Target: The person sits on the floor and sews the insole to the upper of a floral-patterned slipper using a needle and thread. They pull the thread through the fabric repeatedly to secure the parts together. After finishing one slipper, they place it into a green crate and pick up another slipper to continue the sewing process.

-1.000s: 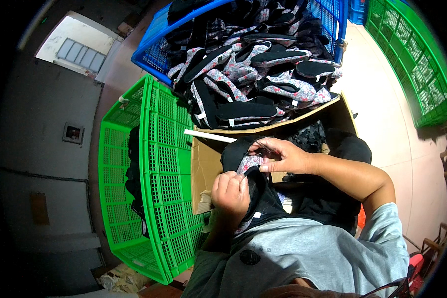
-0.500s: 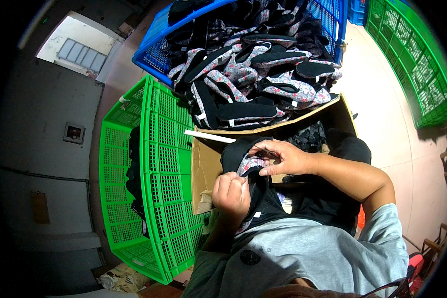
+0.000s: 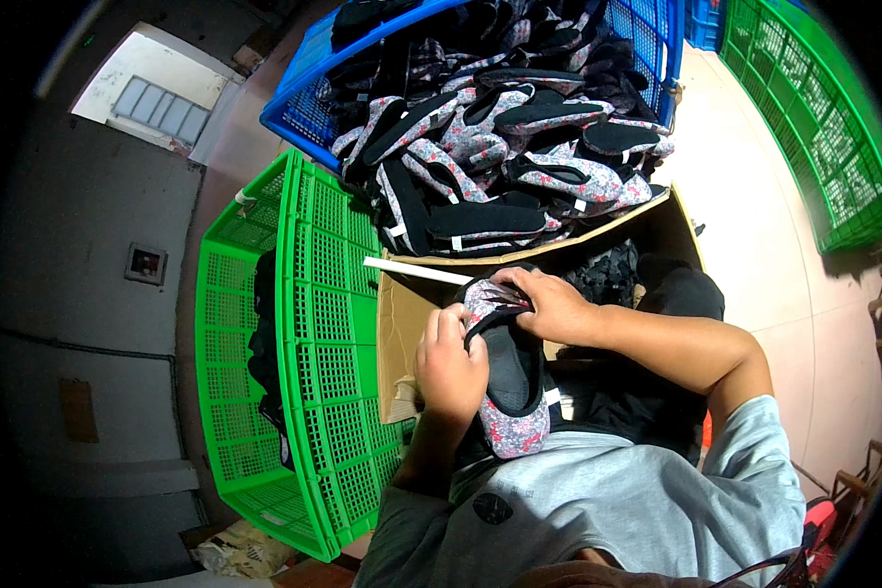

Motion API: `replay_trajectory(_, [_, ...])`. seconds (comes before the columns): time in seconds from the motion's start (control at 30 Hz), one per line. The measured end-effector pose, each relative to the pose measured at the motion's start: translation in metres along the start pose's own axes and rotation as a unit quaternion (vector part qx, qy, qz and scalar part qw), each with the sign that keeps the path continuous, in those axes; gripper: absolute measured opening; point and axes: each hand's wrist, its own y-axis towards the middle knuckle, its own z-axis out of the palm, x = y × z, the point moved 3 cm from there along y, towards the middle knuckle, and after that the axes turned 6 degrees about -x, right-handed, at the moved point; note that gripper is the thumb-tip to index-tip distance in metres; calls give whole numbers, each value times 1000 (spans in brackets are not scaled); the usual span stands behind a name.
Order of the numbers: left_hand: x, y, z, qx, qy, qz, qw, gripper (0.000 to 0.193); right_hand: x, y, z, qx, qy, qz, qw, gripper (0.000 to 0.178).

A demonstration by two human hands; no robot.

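A floral cloth shoe [image 3: 516,434] with a black rim and dark insole lies in front of my body, its opening facing up. Around the far left side of the shoe are the bent fingers of my left hand [image 3: 451,365], gripping the rim. My right hand [image 3: 562,310] pinches the far end from the right, thumb at the opening and fingers over the floral cloth. A small white tag shows at the shoe's right side. My palms hide part of its far sides.
Ahead, a blue crate [image 3: 304,93] overflows with similar floral shoes. Below it stands an open cardboard box [image 3: 402,333] with dark pieces inside and a white strip [image 3: 412,269] across its corner. Green crates stand at left [image 3: 338,323] and far right [image 3: 813,127].
The shoe has turned from showing mostly black material to showing its floral outside and open top. Both hands have shifted their grip around its far end.
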Motion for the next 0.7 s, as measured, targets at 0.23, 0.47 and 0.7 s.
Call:
replay_trajectory(0.23, [11,18,27,24,113,48,992,55,3,3,8,-13,-39,28,999,58])
replay_trajectory(0.47, [35,32,60,-14,45,53,998,46,-6,17,13,-94,-67,20,993,53])
replay_trajectory(0.7, [39,18,49,-33,16,136,990,43,-2,10,8,-72,-21,-35,997,40])
